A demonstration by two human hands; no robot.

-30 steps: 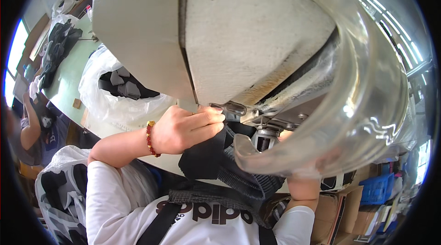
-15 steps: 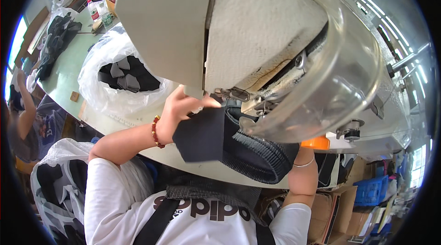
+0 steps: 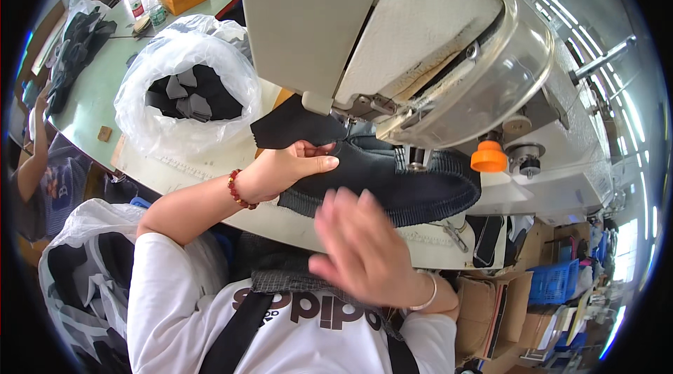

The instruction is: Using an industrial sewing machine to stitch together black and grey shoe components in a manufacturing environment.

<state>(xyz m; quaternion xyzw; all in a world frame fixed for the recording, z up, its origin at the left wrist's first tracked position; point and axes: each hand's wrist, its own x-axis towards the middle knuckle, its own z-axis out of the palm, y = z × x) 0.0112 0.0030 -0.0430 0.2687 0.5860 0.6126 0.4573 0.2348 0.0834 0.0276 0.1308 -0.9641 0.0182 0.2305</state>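
Observation:
A black fabric piece [image 3: 371, 181] with a ribbed, gathered band along its edge lies under the head of a sewing machine [image 3: 308, 30]. My left hand [image 3: 291, 167] pinches its left part near the needle area, thumb on top and fingers partly hidden. A flat black panel [image 3: 291, 124] extends beyond that hand, toward the white bag. In front of the ribbed edge, my right hand [image 3: 361, 248] is raised with its fingers stretched out, blurred by motion and holding nothing. The needle itself is hard to make out.
A white plastic bag [image 3: 186, 143] of dark cut pieces stands left of the machine. An orange knob [image 3: 488, 156] projects at its right. A phone [image 3: 486, 239] lies at the table's right edge. Cardboard boxes [image 3: 484, 318] stand below. Another person's arm [image 3: 34, 143] shows far left.
My right hand has let go of the fabric and come toward me. The fabric has turned, its ribbed band now stretching to the right. My left hand has shifted nearer me along it.

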